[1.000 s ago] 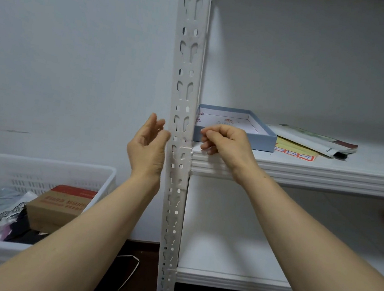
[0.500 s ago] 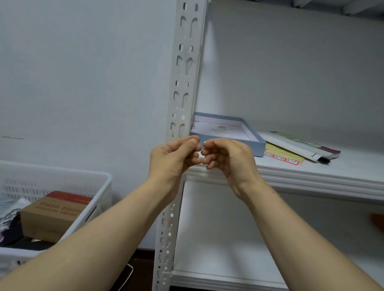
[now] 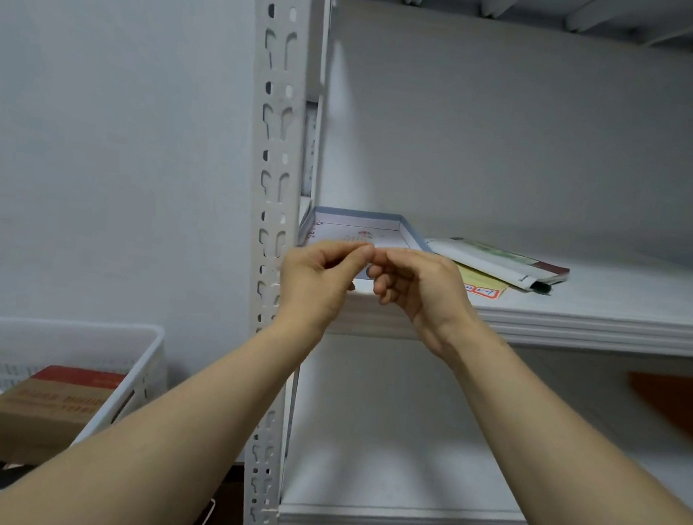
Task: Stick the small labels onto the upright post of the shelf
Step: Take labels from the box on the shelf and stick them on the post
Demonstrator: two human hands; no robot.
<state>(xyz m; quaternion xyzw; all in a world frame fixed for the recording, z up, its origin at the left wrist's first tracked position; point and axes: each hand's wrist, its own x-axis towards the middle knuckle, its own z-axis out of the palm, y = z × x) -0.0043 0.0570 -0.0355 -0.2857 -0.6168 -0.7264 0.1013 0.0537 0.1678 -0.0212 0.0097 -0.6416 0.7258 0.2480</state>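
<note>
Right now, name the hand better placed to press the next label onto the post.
Left, probably. The left hand is right beside the upright post; the right hand is farther over, by the blue tray.

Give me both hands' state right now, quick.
Left hand: fingers pinched together at the right hand's fingertips; whether a label is between them cannot be told.
Right hand: fingers curled, pinched toward the left; contents cannot be told.

Both hands meet just right of the white slotted post [image 3: 281, 134], at shelf-edge height; the left hand [image 3: 317, 278] and right hand [image 3: 417, 287] touch at pinched fingertips, whatever they hold too small to tell; behind them on the shelf [image 3: 588, 320] sits a shallow blue box [image 3: 408, 232]; left of the post stands a white basket [image 3: 68, 343].
</note>
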